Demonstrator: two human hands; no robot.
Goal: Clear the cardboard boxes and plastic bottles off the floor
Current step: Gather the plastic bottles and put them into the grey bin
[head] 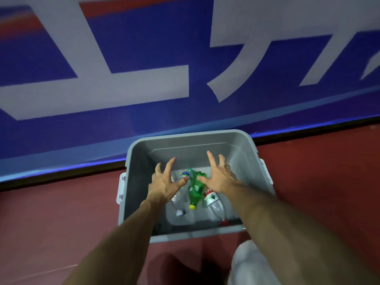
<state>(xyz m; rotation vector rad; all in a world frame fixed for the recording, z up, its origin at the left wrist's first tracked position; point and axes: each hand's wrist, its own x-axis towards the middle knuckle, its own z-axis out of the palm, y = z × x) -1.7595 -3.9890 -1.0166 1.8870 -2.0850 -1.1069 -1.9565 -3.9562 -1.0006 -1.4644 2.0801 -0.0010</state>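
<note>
A left hand (164, 185) and right hand (221, 178), each grip open with fingers spread, reach over a green bottle (194, 190) and clear bottles (213, 202) lying in a grey bin (185, 135) on the red floor (61, 202).

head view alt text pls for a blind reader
The left hand and right hand spread open fingers over a grey bin holding a green bottle, a red-labelled clear bottle and a second clear bottle. The bin sits on a red floor beside a blue-and-white banner.
</note>
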